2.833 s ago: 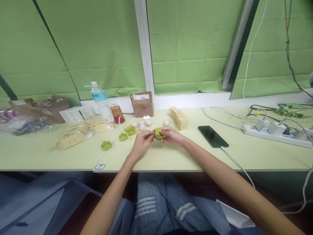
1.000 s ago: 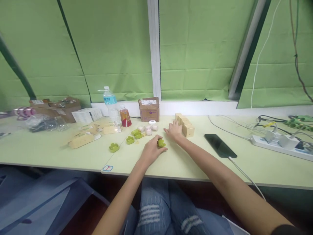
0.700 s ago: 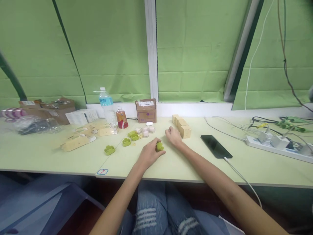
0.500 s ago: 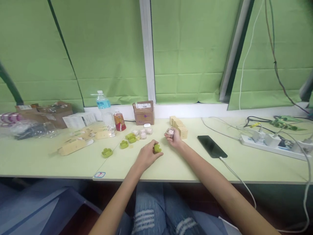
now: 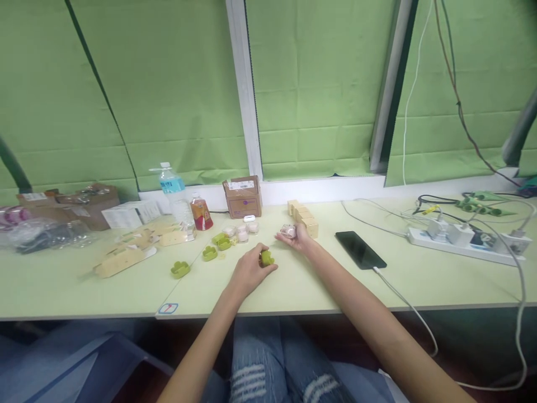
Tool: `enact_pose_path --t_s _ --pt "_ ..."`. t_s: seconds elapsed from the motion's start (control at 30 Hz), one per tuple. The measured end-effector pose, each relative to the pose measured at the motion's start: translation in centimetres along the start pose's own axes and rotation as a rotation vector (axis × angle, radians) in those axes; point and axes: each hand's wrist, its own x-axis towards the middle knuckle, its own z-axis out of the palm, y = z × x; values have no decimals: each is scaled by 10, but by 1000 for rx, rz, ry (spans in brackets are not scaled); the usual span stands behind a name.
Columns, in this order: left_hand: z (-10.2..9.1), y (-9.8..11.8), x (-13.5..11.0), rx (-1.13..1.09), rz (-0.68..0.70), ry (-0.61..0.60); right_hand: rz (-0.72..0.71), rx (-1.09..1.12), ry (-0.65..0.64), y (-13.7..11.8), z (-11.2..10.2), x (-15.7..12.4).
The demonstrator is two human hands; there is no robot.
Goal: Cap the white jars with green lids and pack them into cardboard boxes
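Note:
My left hand (image 5: 250,267) rests on the pale green table (image 5: 293,285) with its fingers closed around a small green case (image 5: 265,258). My right hand (image 5: 296,237) lies palm up a little to the right and farther back, cupping a small clear round pod with a pinkish inside (image 5: 288,230). Right behind that hand stands a row of small tan boxes (image 5: 304,216). Left of my hands lie more green cases (image 5: 208,253) and several clear pods (image 5: 240,231).
A black phone (image 5: 359,249) on a white cable lies to the right, with a power strip (image 5: 461,242) and tangled cords beyond. At the back left stand a water bottle (image 5: 175,193), a small red bottle (image 5: 200,212), a cardboard box (image 5: 243,196) and flat card packaging (image 5: 121,258).
My right hand left the green case, reached back beside the tan boxes, picked up a clear pod and drew it back palm up. My left hand kept the green case on the table.

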Motion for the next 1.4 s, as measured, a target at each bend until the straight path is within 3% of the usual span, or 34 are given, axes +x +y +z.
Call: enact_pose_path --t_s 0.13,0.33,0.53,0.7,0.83,1.07,1.2,1.27,1.4 --pt "0 1 0 -2 -5 -5 11 -37 -14 -5 -2 -4" --pt "-1 3 -2 -6 -9 -16 -106 -206 12 -3 0 -4" --pt "0 2 -2 0 0 -7 -243 -529 110 4 -7 -7" --pt "0 2 -2 8 -8 -4 -420 -1067 128 8 -10 -7" --pt "0 3 -2 -3 15 0 -419 -1142 129 14 -7 -7" --pt "2 -2 -1 -40 28 -2 -610 -1282 20 31 13 -34" --pt "0 -4 1 -18 -25 7 -750 -1567 -63 39 19 -48" --pt "-3 -6 2 6 -60 31 -712 -1547 -85 43 21 -50" --pt "-6 -13 4 15 -109 72 -573 -1250 -115 49 24 -48"
